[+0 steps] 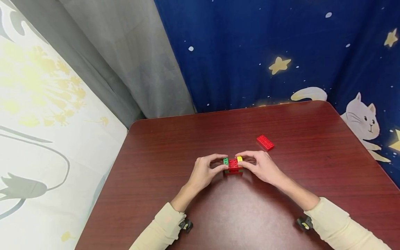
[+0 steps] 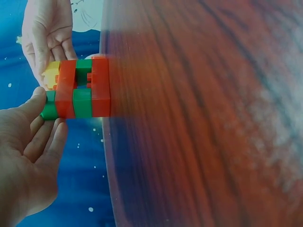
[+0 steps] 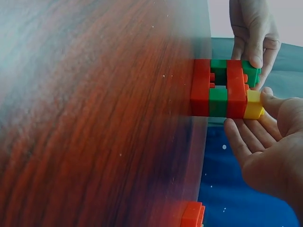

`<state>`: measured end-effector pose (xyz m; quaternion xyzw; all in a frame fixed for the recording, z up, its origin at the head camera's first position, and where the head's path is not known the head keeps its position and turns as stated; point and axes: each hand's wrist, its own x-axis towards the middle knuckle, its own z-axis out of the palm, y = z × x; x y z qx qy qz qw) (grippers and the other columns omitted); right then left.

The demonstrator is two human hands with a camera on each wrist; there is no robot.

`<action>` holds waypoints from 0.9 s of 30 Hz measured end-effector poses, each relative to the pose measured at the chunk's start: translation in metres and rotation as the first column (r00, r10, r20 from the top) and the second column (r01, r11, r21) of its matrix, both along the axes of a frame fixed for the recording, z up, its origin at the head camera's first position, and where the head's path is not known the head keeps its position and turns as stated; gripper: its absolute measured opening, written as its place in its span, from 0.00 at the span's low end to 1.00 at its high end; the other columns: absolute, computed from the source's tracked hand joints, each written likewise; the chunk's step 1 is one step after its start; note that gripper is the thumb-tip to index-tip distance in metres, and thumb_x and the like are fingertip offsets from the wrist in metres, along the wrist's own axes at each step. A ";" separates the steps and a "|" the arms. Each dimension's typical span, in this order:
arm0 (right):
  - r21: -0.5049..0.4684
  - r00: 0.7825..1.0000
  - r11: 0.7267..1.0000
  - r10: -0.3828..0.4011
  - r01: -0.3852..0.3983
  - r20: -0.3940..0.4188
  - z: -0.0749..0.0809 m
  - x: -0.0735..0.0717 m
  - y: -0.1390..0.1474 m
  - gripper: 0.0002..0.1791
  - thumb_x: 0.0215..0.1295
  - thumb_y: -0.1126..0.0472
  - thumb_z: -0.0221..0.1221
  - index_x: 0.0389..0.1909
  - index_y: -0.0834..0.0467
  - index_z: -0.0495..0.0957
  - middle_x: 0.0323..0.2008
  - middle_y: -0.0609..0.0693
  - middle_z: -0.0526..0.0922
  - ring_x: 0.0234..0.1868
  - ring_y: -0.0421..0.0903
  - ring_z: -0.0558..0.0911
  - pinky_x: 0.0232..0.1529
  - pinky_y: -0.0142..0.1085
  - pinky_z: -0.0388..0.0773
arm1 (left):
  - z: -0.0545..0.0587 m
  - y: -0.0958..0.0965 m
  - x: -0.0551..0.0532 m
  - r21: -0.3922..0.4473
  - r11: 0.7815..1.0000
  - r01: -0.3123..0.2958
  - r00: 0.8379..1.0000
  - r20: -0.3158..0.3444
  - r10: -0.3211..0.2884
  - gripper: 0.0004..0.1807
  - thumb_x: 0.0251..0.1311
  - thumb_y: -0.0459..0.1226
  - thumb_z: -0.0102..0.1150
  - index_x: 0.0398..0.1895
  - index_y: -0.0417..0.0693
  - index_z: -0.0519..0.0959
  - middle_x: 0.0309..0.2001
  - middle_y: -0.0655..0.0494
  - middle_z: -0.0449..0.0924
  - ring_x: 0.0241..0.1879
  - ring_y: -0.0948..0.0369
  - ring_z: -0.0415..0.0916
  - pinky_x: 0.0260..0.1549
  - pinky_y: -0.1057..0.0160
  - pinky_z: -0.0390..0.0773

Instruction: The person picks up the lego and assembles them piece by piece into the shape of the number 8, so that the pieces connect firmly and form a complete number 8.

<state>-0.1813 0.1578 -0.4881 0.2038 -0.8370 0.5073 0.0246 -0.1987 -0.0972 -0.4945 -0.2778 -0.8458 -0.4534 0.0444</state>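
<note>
A small stack of toy building bricks stands upright on the table. Its lower red brick (image 2: 101, 94) carries one green brick (image 2: 82, 105) at each end, with a gap between them. Across these lies an upper red brick (image 1: 232, 164). On that brick's left end is a top green brick (image 1: 225, 161), which my left hand (image 1: 201, 172) pinches between thumb and fingers. At the right end my right hand (image 1: 265, 167) pinches a yellow brick (image 3: 253, 105) the same way. Fingertips partly cover both top bricks, so how firmly each is seated cannot be told.
A loose red brick (image 1: 265, 142) lies on the brown table (image 1: 175, 139), behind and to the right of the stack. Blue and grey curtains (image 1: 237, 62) hang past the table's far edge. A white printed cloth (image 1: 47, 139) hangs at the left.
</note>
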 end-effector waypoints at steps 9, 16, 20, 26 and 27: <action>-0.026 1.000 0.999 -0.019 0.019 0.013 -0.001 0.004 -0.003 0.19 0.68 0.63 0.72 0.59 0.60 0.86 0.52 0.55 0.90 0.47 0.49 0.91 0.49 0.39 0.87 | 0.000 -0.002 0.001 -0.013 1.000 -0.014 1.000 0.006 0.014 0.21 0.61 0.42 0.77 0.57 0.48 0.89 0.50 0.56 0.91 0.46 0.65 0.89 0.44 0.65 0.87; -0.030 0.996 0.997 -0.075 0.074 -0.048 -0.004 0.006 -0.003 0.15 0.66 0.64 0.74 0.53 0.56 0.89 0.48 0.52 0.91 0.43 0.47 0.92 0.44 0.30 0.85 | 0.003 0.000 0.002 0.000 1.000 0.003 1.000 0.013 -0.003 0.21 0.62 0.41 0.76 0.57 0.47 0.88 0.50 0.55 0.90 0.46 0.65 0.89 0.46 0.64 0.87; -0.035 0.996 0.997 -0.073 0.071 -0.055 -0.005 0.004 -0.004 0.15 0.66 0.64 0.74 0.53 0.58 0.89 0.47 0.52 0.91 0.43 0.46 0.92 0.44 0.31 0.86 | 0.003 0.000 0.001 -0.008 1.000 -0.006 1.000 0.008 0.006 0.20 0.62 0.41 0.76 0.57 0.47 0.88 0.50 0.55 0.90 0.46 0.66 0.89 0.45 0.65 0.87; -0.037 0.996 0.997 -0.063 0.061 -0.061 -0.006 0.004 -0.005 0.15 0.66 0.65 0.74 0.52 0.59 0.89 0.47 0.53 0.91 0.43 0.46 0.92 0.44 0.33 0.87 | 0.002 0.000 0.000 0.015 1.000 0.008 0.999 0.034 -0.009 0.21 0.62 0.40 0.76 0.57 0.43 0.88 0.50 0.54 0.90 0.46 0.63 0.89 0.45 0.67 0.86; -0.035 0.996 0.998 -0.063 0.061 -0.062 -0.006 0.005 -0.005 0.15 0.65 0.65 0.74 0.52 0.59 0.89 0.47 0.53 0.91 0.43 0.46 0.92 0.44 0.33 0.87 | 0.001 0.000 0.000 0.017 1.000 0.008 0.999 0.036 -0.009 0.21 0.62 0.40 0.76 0.57 0.44 0.88 0.50 0.54 0.90 0.46 0.63 0.89 0.45 0.68 0.86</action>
